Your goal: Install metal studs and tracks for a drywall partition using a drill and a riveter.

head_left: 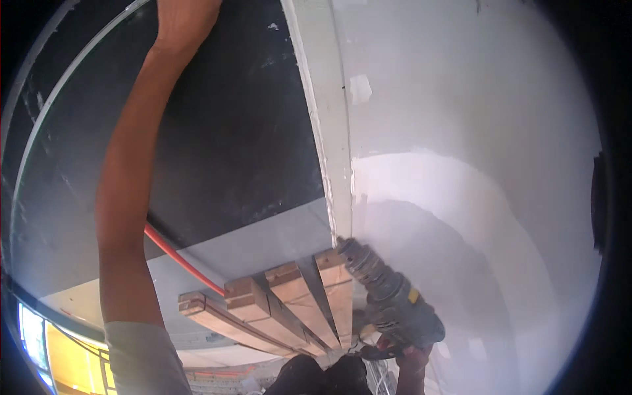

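My left arm reaches up across a dark panel [243,125], and my left hand [187,23] is cut off by the upper edge, so its fingers cannot be seen. Low on the right, my right hand [413,361] is wrapped around the handle of a dusty grey power drill [401,303] with a yellow patch on its body. The drill's chuck points up and left, toward the lower end of a white edge strip [334,131] between the dark panel and the white wall [447,112]. Whether its tip touches the strip is too unclear to tell.
Several wooden beams [293,289] run side by side near the drill's left. An orange-red tube [181,258] passes behind my left arm toward them. At the lower left, a bright yellow surface [69,355] shows beside a window-like opening.
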Demonstrator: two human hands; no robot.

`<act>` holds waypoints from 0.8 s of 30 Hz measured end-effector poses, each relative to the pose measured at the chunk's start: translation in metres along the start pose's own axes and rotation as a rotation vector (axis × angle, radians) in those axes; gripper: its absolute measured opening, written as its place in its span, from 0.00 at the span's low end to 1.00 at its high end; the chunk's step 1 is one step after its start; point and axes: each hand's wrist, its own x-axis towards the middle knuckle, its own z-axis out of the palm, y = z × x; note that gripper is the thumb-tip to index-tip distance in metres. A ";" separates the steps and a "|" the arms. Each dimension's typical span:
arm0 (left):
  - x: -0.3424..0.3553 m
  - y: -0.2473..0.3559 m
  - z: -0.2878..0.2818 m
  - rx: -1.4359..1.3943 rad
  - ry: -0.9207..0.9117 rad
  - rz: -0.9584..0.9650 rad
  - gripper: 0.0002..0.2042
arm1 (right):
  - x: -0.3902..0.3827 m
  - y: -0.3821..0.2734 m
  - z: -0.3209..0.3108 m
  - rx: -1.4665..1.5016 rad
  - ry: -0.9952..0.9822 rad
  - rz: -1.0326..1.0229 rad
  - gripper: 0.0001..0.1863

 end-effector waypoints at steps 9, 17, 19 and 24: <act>0.014 0.002 -0.003 -0.170 -0.057 -0.099 0.03 | 0.038 0.078 -0.025 0.231 -0.049 0.208 0.51; 0.009 0.006 0.002 -0.106 -0.079 -0.066 0.04 | 0.059 0.100 -0.034 0.212 -0.103 0.312 0.50; 0.008 0.003 0.004 -0.083 -0.028 -0.052 0.04 | 0.064 0.103 -0.036 0.205 -0.113 0.319 0.50; 0.007 0.000 0.004 -0.121 -0.020 -0.038 0.04 | 0.066 0.093 -0.031 0.154 -0.118 0.286 0.50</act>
